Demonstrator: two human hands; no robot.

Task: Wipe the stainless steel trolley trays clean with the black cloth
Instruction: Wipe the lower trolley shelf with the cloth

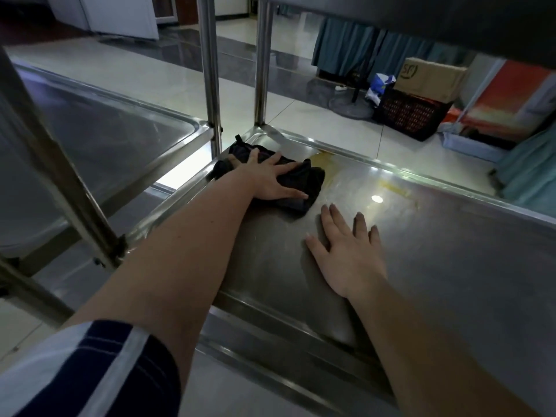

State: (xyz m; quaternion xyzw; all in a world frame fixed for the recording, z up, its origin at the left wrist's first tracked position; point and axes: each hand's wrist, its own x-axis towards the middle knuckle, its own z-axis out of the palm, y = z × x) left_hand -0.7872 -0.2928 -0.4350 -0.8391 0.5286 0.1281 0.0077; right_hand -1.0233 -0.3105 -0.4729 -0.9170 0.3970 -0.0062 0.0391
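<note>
The left hand lies flat on the black cloth, fingers spread and straight, pressing the bunched fabric onto the lower stainless tray near its far left corner. Cloth shows past the fingertips and under the thumb. The right hand rests palm down on bare steel just beside the cloth, fingers apart and holding nothing.

Beyond the right fingertips a yellowish stain smears the tray towards the far rim, and another patch lies just beyond the cloth. A round spot of reflected light sits between them.

Two upright posts stand close beyond the left fingers, one rising from this tray's corner. The other belongs to a second trolley tray to the left. A slanting post crosses beside the left forearm, and the upper tray hangs overhead, shading the work. A striped sleeve covers the left upper arm.

On the tiled floor far past the fingers stand a dark crate, a cardboard box, a fan base and teal curtains.
</note>
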